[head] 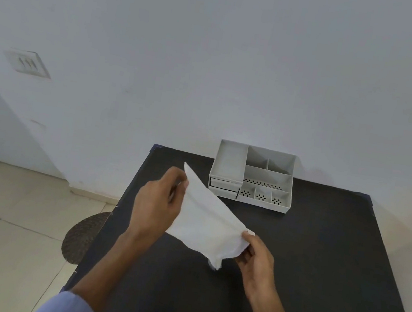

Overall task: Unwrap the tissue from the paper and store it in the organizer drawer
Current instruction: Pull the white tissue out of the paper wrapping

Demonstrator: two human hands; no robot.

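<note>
Tissue held up between both hands

The left hand (158, 202) pinches the far corner of the tissue (207, 222), the right hand (256, 259) grips the near one, above the table (318, 253); the organizer (252, 176) sits behind, drawers closed.

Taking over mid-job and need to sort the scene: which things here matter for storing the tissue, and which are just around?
Part of the job:
- tissue, held spread above the table
- left hand and right hand, each pinching one end
- grey organizer at the table's far edge, with its drawers shut

Just around:
- black table
- round woven mat on the floor
- wall switch plate
</note>
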